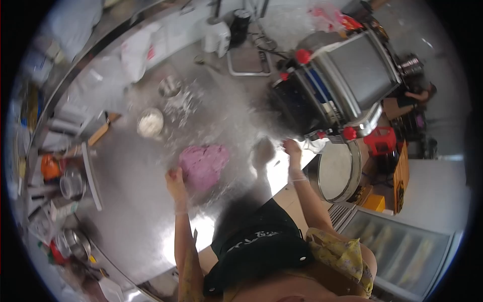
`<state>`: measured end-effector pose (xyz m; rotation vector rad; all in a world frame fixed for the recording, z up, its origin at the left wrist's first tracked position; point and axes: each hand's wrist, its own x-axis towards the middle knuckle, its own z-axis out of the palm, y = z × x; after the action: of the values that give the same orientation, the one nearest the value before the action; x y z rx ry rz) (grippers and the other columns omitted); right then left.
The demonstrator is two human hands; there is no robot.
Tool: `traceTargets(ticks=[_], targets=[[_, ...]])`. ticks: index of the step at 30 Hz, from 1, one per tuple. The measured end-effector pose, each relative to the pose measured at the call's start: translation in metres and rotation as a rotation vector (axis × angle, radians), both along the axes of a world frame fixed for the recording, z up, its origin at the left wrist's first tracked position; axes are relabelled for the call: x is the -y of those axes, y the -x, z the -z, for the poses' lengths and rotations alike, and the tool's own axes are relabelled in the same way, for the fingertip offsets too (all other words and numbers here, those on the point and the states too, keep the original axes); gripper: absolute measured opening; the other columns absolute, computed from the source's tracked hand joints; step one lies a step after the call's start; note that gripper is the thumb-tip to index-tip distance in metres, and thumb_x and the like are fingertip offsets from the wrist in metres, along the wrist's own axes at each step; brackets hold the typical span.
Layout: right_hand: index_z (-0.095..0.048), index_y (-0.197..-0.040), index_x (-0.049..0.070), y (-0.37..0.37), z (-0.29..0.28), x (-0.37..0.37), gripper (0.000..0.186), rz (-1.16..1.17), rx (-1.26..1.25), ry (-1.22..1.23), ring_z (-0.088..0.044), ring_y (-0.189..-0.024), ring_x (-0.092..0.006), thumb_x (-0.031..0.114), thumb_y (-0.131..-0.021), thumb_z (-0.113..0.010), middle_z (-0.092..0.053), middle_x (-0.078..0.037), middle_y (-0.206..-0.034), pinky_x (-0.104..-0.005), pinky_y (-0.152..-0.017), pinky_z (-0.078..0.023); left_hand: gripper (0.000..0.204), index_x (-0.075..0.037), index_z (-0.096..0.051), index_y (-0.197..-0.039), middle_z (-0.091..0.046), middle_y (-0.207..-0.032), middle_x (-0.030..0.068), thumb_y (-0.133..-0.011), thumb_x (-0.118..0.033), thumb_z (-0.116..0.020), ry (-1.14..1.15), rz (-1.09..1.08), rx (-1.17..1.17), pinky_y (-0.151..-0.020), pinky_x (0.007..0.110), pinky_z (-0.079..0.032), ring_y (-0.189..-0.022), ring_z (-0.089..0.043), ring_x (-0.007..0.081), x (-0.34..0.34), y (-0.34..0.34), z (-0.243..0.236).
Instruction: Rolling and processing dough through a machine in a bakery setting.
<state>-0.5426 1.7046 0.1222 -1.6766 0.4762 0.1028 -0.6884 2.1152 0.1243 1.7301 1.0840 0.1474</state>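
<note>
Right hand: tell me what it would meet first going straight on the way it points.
The right hand would probably meet the red-knobbed machine first, at its dark left side. Depth is unclear, so it might pass low beside it instead.

- left hand: one, loosely curled
- left forearm: one, bare, near upright
- right hand: one, partly curled
- right forearm: one, bare, slanting up-left
</note>
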Motion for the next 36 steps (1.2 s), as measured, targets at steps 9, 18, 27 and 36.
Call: traceTargets(ticks=[9, 18, 27, 36], targets=[[-0.056, -0.127, -0.001, -0.047, -0.126, 0.256, 0.038, 0.691, 0.685, 0.159, -0.057, -0.116, -0.0214, 0.026, -0.1, -0.054, -0.064, -0.012, -0.12, -0.0342, -0.102, -0.04, 0.07, 0.002, -0.046, -0.137, -0.052, -0.131, 0.0233, -0.082, -0.026, -0.078, -0.715, 0.256, 0.171, -0.104, 0.042, -0.039, -0.126, -0.048, 0.0351, 0.103, -0.107, -0.08], [-0.062, -0.113, -0.002, -0.104, -0.275, 0.185, 0.043, -0.281, 1.318, 1.017, -0.067, -0.089, -0.0316, -0.014, -0.072, -0.059, -0.067, -0.018, -0.103, -0.0378, -0.077, -0.054, 0.08, -0.001, -0.047, -0.133, -0.056, -0.124, 0.0145, -0.064, -0.018, -0.086, -1.036, 0.644, 0.683, -0.092, 0.039, -0.049, -0.113, -0.056, 0.0314, 0.259, -0.326, -0.21], [-0.06, -0.114, 0.001, -0.109, -0.274, 0.196, 0.051, -0.507, 1.352, 0.943, -0.068, -0.078, -0.0266, -0.009, -0.064, -0.065, -0.069, -0.013, -0.1, -0.0345, -0.064, -0.051, 0.04, -0.002, -0.06, -0.11, -0.059, -0.08, 0.0043, -0.084, -0.03, -0.07, -1.295, 1.076, 0.486, -0.063, 0.037, -0.055, -0.074, -0.063, 0.0243, 0.251, -0.392, -0.21], [-0.06, -0.114, 0.0, -0.113, -0.277, 0.193, 0.05, -0.544, 1.33, 0.915, -0.066, -0.075, -0.0255, -0.008, -0.065, -0.065, -0.069, -0.013, -0.095, -0.0333, -0.062, -0.048, 0.057, 0.001, -0.059, -0.097, -0.061, -0.071, 0.0085, -0.095, -0.055, -0.049, 0.448, 0.795, 0.136, -0.049, 0.029, -0.046, -0.051, -0.054, 0.0171, 0.245, -0.397, -0.213]])
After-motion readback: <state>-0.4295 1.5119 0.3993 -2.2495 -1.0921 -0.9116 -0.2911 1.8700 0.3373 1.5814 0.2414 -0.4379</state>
